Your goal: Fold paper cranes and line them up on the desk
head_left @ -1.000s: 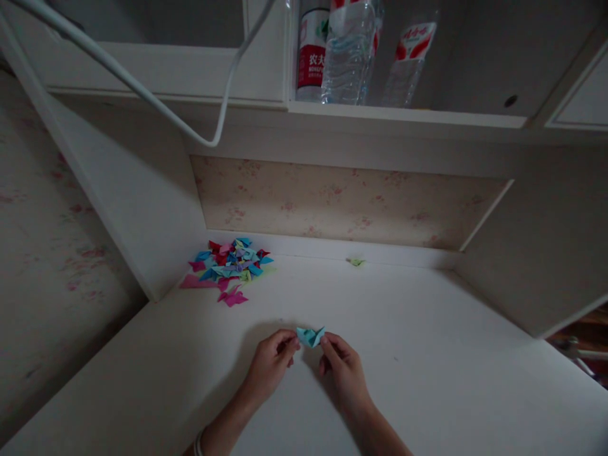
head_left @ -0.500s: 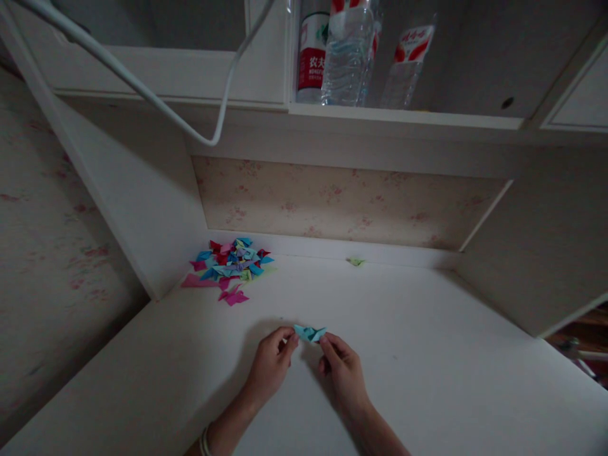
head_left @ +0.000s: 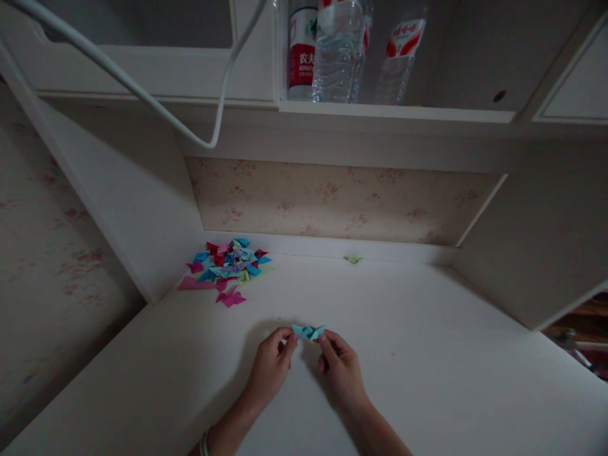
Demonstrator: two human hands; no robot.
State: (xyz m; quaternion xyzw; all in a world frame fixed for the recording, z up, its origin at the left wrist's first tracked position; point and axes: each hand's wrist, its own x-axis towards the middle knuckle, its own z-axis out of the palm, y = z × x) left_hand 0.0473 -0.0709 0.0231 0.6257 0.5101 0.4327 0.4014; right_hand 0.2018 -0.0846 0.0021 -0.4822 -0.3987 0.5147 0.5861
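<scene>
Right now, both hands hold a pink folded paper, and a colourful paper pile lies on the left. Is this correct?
Not pink: the head view shows the left hand and right hand holding a turquoise folded paper; the colourful paper pile does lie on the left.

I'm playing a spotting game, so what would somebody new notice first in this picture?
Probably the bright heap of folded papers at the back left of the white desk. Next comes the small blue-green folded paper, low in the middle, its ends pinched by the left hand and the right hand. Up above, clear bottles sit on the shelf.
</scene>
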